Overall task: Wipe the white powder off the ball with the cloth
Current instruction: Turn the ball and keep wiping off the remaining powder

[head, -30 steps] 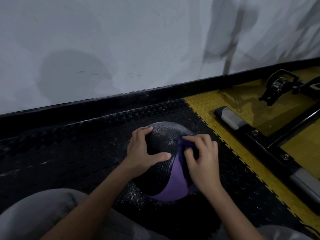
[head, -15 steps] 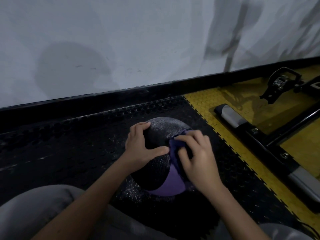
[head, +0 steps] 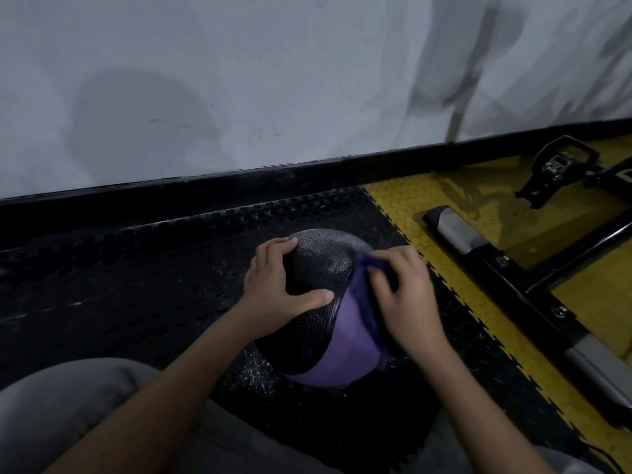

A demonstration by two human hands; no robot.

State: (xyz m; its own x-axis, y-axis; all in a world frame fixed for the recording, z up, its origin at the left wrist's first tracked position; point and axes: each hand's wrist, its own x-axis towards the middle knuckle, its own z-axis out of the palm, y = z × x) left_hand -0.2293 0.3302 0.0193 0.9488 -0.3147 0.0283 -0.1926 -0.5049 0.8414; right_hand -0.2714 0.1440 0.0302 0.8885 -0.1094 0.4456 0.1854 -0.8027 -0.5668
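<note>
A black and purple textured ball (head: 319,323) sits on the black rubber floor mat (head: 136,289) in front of me. White powder dusts its top black panel. My left hand (head: 277,289) grips the ball's left side, fingers over the top and thumb across the front. My right hand (head: 407,295) presses a dark blue-purple cloth (head: 367,278) against the ball's upper right side, fingers curled on the cloth. Most of the cloth is hidden under that hand.
White powder specks lie on the mat (head: 253,367) below the ball. A white wall with a black skirting (head: 239,186) runs behind. To the right are yellow floor tiles (head: 410,213) and a black exercise machine frame (head: 513,271) with a pedal (head: 557,165). My grey-trousered knees (head: 65,415) are at the bottom.
My right hand with the cloth has slid back and forth across the ball's upper right side. The left hand keeps the same hold. The ball has barely shifted.
</note>
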